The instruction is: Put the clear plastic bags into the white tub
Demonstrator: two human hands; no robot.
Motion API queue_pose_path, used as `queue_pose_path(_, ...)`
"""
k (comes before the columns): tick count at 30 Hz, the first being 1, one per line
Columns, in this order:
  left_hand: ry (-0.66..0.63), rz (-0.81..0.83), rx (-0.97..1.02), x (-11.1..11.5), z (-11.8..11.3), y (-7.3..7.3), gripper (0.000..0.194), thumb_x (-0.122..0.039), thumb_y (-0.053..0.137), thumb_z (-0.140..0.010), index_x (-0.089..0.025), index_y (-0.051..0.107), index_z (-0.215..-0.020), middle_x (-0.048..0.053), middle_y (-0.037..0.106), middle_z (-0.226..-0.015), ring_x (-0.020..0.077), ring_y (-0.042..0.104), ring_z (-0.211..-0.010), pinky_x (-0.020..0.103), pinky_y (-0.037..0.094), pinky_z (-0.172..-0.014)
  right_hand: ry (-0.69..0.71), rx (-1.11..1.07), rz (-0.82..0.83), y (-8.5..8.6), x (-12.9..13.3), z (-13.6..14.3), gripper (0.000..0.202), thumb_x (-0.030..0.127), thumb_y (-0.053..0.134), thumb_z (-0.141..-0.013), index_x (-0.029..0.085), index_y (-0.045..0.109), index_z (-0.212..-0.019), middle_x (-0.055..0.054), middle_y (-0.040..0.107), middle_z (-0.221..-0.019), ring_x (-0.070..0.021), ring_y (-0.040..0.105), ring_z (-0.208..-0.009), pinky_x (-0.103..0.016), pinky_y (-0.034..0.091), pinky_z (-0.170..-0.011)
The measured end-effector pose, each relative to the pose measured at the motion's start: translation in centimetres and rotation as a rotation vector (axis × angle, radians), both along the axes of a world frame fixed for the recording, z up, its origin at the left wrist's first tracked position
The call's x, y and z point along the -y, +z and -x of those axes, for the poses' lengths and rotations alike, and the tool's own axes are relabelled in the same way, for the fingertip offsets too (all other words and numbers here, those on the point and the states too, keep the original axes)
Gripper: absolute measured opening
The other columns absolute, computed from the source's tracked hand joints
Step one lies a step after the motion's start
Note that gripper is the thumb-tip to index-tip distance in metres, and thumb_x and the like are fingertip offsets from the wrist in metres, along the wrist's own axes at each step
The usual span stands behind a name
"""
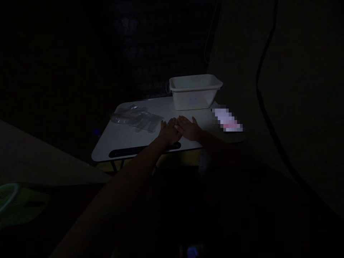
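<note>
Both hands rest palm down on a small white table (103, 145) in a dim room. My left hand (170, 132) lies flat with its fingers stretched forward and the thumb apart. Touching it, my right hand (189, 129) is also flat, its fingertips overlapping the left fingers. Neither hand holds anything that shows. Left of them lies a crumpled clear plastic bag (139, 118). Behind them at the back edge stands a white plastic tub (193, 98). What is inside the tub is hidden.
A pixelated, lit rectangular object (227, 120) lies on the table's right side. A dark slot strip (129, 151) runs along the front edge. A black cable (264, 107) hangs at right. A green basket (23, 204) stands low at left.
</note>
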State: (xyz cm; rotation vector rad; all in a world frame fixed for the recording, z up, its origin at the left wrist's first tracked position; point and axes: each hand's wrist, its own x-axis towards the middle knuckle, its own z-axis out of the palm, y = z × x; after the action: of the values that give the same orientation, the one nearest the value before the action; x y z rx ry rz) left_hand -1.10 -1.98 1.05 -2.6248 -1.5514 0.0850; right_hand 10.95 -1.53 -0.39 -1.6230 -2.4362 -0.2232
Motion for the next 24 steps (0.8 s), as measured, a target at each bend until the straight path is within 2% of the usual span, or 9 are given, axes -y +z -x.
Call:
queue_pose_path(6,0.019,0.063,-0.041,-0.3,0.5,-0.3,0.058,-0.038,0.013,-0.081,-0.009,0.009,-0.132,0.013,0.014,-0.138,0.0234,0.009,-0.126,0.052,0.014,-0.095,0.049,0.033,0.057,-0.5,-0.1,0.3,0.051,0.038,0.010,-0.086,0.012,0.033,-0.125,-0.013,0.031,-0.133,-0.0201,0.024,-0.123,-0.053,0.022,-0.093)
queue_pose_path(13,0.013,0.080,-0.040,-0.5,0.3,-0.4,0.059,-0.039,0.013,-0.081,-0.010,0.010,-0.132,0.013,0.013,-0.138,0.0236,0.008,-0.126,0.054,0.014,-0.093,0.018,0.005,0.130,-0.2,0.0,0.3,0.051,0.039,0.013,-0.086,0.014,0.032,-0.125,-0.013,0.029,-0.134,-0.0208,0.024,-0.123,-0.054,0.021,-0.093)
queue_pose_path(20,0.018,0.021,-0.020,0.1,0.7,0.2,0.059,-0.039,0.014,-0.082,-0.008,0.011,-0.132,0.013,0.014,-0.138,0.0233,0.008,-0.126,0.051,0.013,-0.096,0.020,-0.039,0.061,0.3,0.1,0.7,0.051,0.038,0.014,-0.086,0.012,0.034,-0.124,-0.013,0.028,-0.134,-0.0197,0.023,-0.123,-0.054,0.015,-0.096)
queue_pose_path(24,0.025,0.066,-0.027,0.2,1.4,0.2,0.058,-0.037,0.012,-0.082,-0.007,0.011,-0.131,0.014,0.014,-0.138,0.0229,0.009,-0.126,0.053,0.012,-0.095,0.046,-0.038,0.095,0.1,-0.3,1.4,0.052,0.039,0.014,-0.085,0.011,0.033,-0.125,-0.013,0.029,-0.133,-0.0205,0.024,-0.123,-0.055,0.016,-0.095)
